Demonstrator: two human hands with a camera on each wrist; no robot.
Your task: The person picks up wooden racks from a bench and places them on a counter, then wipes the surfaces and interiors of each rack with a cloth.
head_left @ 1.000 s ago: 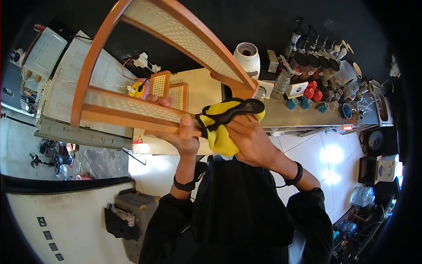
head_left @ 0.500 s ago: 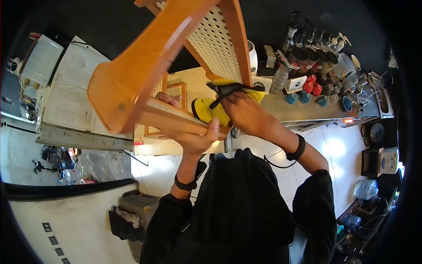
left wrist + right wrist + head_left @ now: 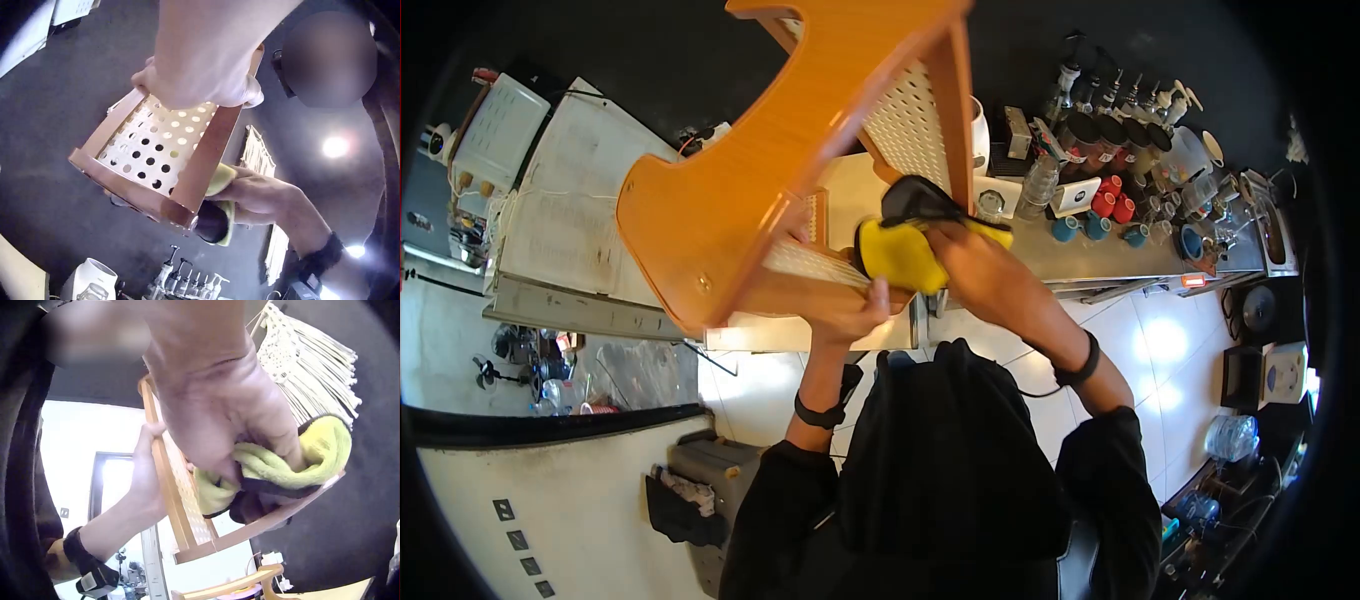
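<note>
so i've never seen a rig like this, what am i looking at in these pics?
No robot here, just someone working bare-handed. The big picture comes from a head-worn camera looking forward and down; the two smaller ones come from cameras worn on the left and right wrists. The left hand grips a wooden rack with perforated panels. The right hand holds a yellow-and-black cloth at its frame. On the metal counter stand red cups, blue cups and a clear bottle.

It looked like a café: cups (image 3: 1104, 204), jars (image 3: 1083, 138) and pumps (image 3: 1067, 82) lined a counter (image 3: 1090, 262) beyond the gripping right hand (image 3: 988, 275).
</note>
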